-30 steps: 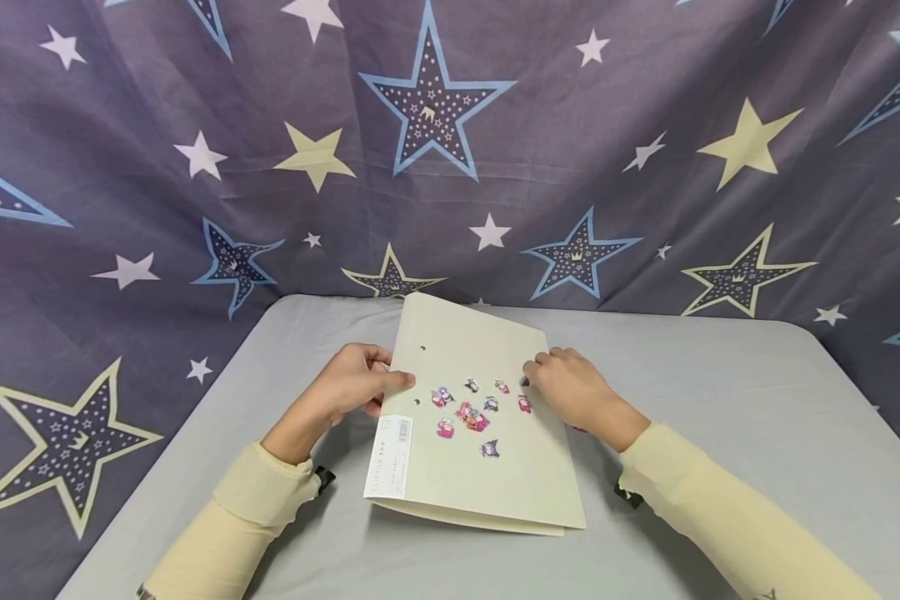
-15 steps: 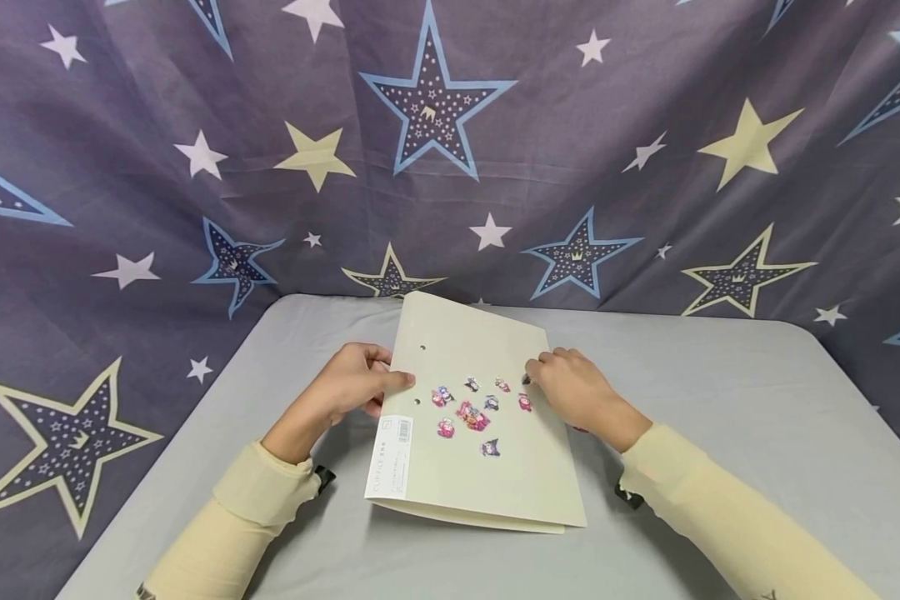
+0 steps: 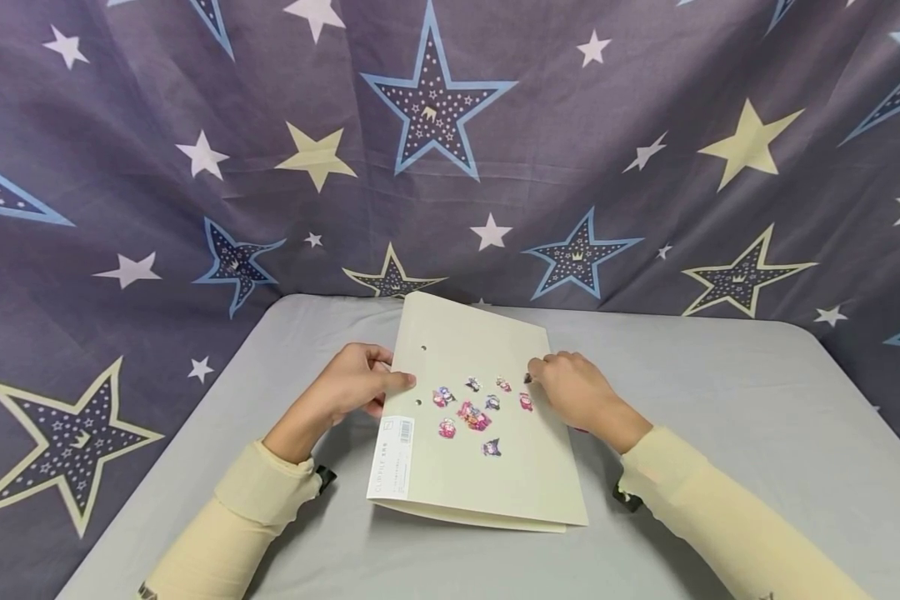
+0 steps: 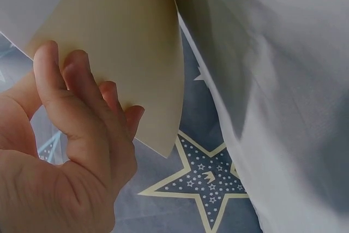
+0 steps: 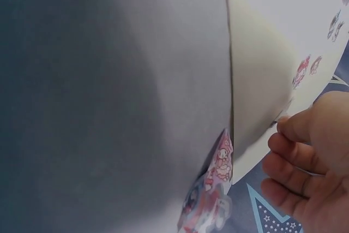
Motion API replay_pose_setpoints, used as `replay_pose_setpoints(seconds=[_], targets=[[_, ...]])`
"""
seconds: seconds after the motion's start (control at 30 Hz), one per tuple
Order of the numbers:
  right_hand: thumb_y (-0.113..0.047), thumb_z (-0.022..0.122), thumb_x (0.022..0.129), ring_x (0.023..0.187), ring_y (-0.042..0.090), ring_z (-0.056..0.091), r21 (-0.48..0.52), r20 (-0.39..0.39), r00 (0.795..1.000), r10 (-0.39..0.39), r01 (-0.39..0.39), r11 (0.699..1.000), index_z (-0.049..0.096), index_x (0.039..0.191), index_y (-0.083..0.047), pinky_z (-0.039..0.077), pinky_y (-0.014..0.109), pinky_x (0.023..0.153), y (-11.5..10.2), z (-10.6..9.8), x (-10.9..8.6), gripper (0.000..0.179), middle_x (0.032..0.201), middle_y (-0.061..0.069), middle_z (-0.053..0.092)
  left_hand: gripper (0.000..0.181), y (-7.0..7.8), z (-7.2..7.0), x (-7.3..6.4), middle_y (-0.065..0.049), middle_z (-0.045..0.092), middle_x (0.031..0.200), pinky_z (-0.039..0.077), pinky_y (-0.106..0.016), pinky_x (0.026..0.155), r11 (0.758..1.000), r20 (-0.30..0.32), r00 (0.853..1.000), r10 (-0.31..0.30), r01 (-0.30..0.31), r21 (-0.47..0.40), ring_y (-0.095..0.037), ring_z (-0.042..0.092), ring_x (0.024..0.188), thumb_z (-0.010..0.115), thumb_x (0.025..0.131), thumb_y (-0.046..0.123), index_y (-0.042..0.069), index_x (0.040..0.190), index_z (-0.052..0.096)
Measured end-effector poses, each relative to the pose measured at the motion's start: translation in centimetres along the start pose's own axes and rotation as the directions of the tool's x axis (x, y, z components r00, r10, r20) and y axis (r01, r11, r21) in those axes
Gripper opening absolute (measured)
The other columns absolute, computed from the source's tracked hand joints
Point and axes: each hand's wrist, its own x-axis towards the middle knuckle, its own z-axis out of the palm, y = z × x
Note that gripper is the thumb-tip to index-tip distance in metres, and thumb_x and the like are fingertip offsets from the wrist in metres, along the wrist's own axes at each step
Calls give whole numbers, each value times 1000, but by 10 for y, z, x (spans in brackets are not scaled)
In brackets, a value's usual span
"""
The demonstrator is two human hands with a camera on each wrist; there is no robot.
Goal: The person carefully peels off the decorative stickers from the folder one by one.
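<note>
- Table (image 3: 720, 467): soft grey cloth, folder sits mid-table, angled. Cloth could ruck under a push and take the folder with it.
- Folder (image 3: 487, 492): spine side, toward 9 o'clock, is lifted, and a gap shows along the 6 o'clock edge. Cover may flex under fingertip pressure, so whatever goes down there could land crooked or leave an edge up.
- Left hand (image 3: 356, 383): at the folder's 9–10 o'clock edge, pinching it, thumb on top, fingers underneath. Only firm hold I see. If it slackens, the spine likely drops and the surface jolts under the other hand.
- Right hand (image 3: 573, 387): at 2 o'clock, fingers curled, tips at a small dark piece. Can't tell pinch from press. A sideways drag would skew the piece.
- Label (image 3: 393, 462): 8 o'clock, below the left thumb. Could scuff if that grip slides down.
- Pile (image 5: 206, 200): pink glossy bits by the 3 o'clock edge, under the right wrist. A low wrist could sweep them off or under the folder.
- Stickers (image 3: 474, 417): grouped mid-folder. One sits just 6 o'clock of the right fingertips; a knuckle could rub or lift it.
- Dark piece (image 3: 527, 378): mostly hidden by the fingers, so misplacement is hard to spot. If tacky, may cling to skin on release.
</note>
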Motion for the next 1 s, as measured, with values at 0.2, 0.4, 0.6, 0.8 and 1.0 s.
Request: replay_pose_setpoints(seconds=[0.2,0.4,0.6,0.8,1.0], targets=[[4,70,88,81,30,69,47,3,999,43,-43,998,68,96,-5,59,46,75,1,2,0,13,88,11,72,39,-2,1,2,-7,61,82,57,-28,47,1000,-2,1000,-10,10,-6,-16,63,60,81,86,14,-5,114,61],[3,70,89,79,30,69,80,7,997,74,-74,994,67,93,-5,59,44,73,0,3,0,10,85,10,71,38,-3,1,2,-7,60,81,57,-28,47,1000,-6,1000,-10,10,-3,-15,62,59,81,86,14,-5,112,62],[3,69,89,74,28,66,90,8,997,81,-81,993,62,85,-8,57,44,69,1,5,-1,14,78,7,66,38,-4,1,2,-7,60,80,56,-28,47,1000,-2,1000,-3,3,-2,-15,62,59,81,86,14,-5,111,61],[3,71,88,73,27,64,56,-33,999,32,-30,998,61,85,-8,55,45,70,2,4,-3,16,78,6,66,39,-2,1,1,-7,62,81,56,-28,48,1000,0,1000,-3,3,0,-16,64,60,81,86,14,-6,113,61],[0,70,91,73,30,64,10,-51,998,26,-26,1000,58,88,-4,55,45,69,2,3,-4,13,81,11,66,41,-1,1,1,-9,64,82,57,-29,48,1000,-3,1000,-5,5,4,-18,66,61,80,87,15,-6,116,60]])
